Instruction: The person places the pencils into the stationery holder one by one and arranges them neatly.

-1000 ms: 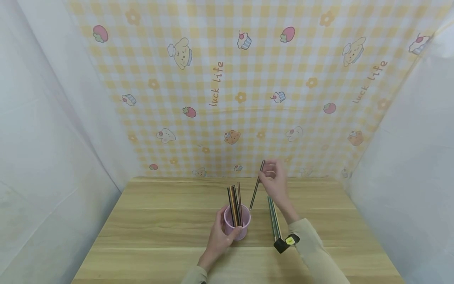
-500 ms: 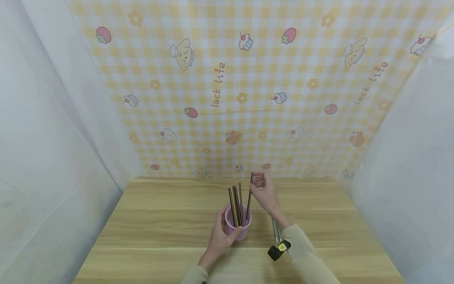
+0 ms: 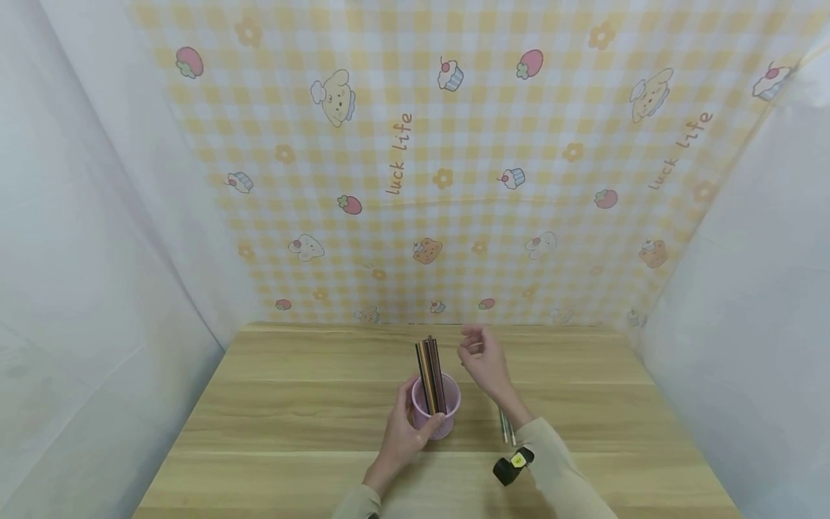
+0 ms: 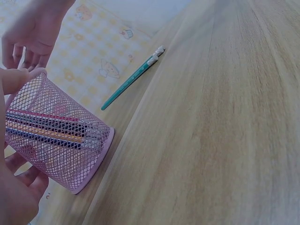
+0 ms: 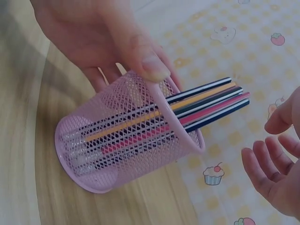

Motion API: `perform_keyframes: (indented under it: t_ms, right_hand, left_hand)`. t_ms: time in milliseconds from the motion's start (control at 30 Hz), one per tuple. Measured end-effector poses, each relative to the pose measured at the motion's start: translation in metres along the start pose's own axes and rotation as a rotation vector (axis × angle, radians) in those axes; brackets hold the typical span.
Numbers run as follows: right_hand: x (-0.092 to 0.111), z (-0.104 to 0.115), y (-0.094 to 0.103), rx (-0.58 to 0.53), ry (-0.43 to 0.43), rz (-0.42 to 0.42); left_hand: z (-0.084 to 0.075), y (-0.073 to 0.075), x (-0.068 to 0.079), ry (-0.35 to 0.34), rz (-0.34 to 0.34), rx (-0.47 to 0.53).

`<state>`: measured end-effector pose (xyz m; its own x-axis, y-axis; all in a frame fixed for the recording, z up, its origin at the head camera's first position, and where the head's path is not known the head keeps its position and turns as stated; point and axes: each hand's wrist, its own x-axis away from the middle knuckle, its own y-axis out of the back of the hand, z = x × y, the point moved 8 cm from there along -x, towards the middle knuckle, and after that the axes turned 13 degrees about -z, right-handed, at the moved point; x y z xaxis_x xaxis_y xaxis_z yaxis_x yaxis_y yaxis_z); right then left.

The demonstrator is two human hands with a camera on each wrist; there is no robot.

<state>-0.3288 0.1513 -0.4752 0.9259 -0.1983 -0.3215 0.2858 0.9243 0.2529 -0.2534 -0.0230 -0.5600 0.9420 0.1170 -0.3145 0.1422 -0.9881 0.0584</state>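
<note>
Inside mesh cup (image 5: 133, 166), slender pencils (image 5: 211, 102)

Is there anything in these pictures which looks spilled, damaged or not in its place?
Only the green pencils stand out: they lie on the table, while other pencils lean inside the pink mesh cup. Nothing looks spilled or damaged.

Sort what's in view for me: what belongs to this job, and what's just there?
Belongs to the job:
pink mesh cup, held in the left grip
pencils inside it
green pencils lying on the wooden table, probably

Just there:
the wooden table itself
checkered backdrop
white side sheets
</note>
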Motion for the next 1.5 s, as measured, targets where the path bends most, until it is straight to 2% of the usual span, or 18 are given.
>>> perform_keyframes:
  t_ms: [467, 600, 1000, 1233, 1500]
  right_hand:
    - [-0.015, -0.044, 0.038, 0.133, -0.136, -0.070]
    - [-0.017, -0.056, 0.049, 0.167, -0.149, -0.095]
    - [-0.017, -0.085, 0.064, 0.247, -0.216, -0.107]
    - [-0.012, -0.102, 0.065, 0.278, -0.211, -0.066]
    - [-0.002, -0.122, 0.062, 0.379, -0.206, 0.039]
  left_hand:
    - [0.003, 0.000, 0.000, -0.002, -0.001, -0.008]
    - [0.003, 0.000, 0.000, -0.005, -0.004, -0.005]
    - [-0.002, 0.000, 0.000, -0.032, -0.011, -0.022]
    - [-0.001, 0.000, 0.000, -0.033, -0.007, -0.028]
    - [0.001, 0.000, -0.001, -0.026, -0.009, -0.031]
